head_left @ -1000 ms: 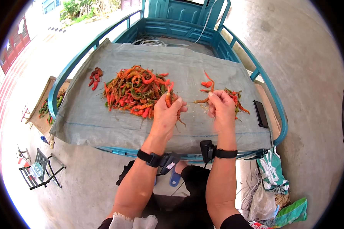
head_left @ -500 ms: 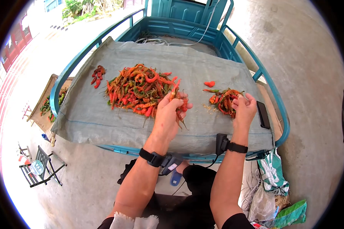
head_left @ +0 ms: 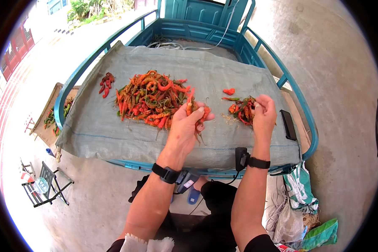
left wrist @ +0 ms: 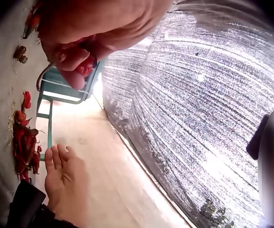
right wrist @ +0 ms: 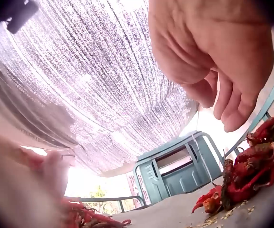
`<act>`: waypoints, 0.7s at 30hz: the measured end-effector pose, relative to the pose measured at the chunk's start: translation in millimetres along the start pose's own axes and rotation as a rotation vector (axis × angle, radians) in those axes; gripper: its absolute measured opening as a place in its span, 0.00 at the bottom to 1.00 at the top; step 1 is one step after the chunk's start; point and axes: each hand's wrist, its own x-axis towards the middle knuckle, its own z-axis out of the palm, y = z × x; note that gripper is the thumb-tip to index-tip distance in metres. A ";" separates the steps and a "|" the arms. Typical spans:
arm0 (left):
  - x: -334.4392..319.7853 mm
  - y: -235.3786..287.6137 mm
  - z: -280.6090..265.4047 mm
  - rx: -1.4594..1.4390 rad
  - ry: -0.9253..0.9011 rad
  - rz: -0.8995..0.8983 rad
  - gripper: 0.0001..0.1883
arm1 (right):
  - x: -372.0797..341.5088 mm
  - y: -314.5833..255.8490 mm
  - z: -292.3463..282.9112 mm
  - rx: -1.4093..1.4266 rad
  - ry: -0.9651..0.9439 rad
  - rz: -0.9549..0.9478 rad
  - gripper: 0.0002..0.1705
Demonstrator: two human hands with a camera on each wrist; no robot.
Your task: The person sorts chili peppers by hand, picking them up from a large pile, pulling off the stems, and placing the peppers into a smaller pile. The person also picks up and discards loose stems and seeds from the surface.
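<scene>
My left hand [head_left: 186, 126] holds a few red-orange chili peppers [head_left: 190, 105] upright in its curled fingers, at the right edge of a large heap of chili peppers [head_left: 149, 98]. In the left wrist view, a red pepper [left wrist: 84, 67] shows between the fingers, a thin stem beside it. Over the right side of a smaller pile of chili peppers [head_left: 242, 110] is my right hand [head_left: 264, 116]. In the right wrist view its fingers [right wrist: 234, 111] hang loosely bent with nothing between them, above the pile.
A grey woven cloth [head_left: 214, 143] covers a board on a teal cart bed [head_left: 193, 30] with side rails. Dark red peppers [head_left: 106, 85] lie at the left, a loose red pepper [head_left: 229, 91] near the small pile. A phone [head_left: 287, 124] lies by the right rail.
My right hand has moved right from beside my left hand to the small pile, letting go of the pepper it pinched, then shifted slightly. My left hand keeps its hold.
</scene>
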 end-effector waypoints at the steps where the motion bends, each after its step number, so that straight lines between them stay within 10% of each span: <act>1: -0.1 0.2 1.7 0.003 -0.011 0.001 0.07 | -3.4 -16.0 0.5 0.099 -0.097 0.085 0.14; 9: -0.1 -3.9 6.0 0.056 -0.069 0.002 0.08 | -38.6 -89.1 31.9 0.389 -0.715 0.406 0.12; 21: -3.3 1.7 3.0 0.125 -0.035 0.014 0.07 | -28.9 -58.9 29.5 0.613 -0.285 0.400 0.08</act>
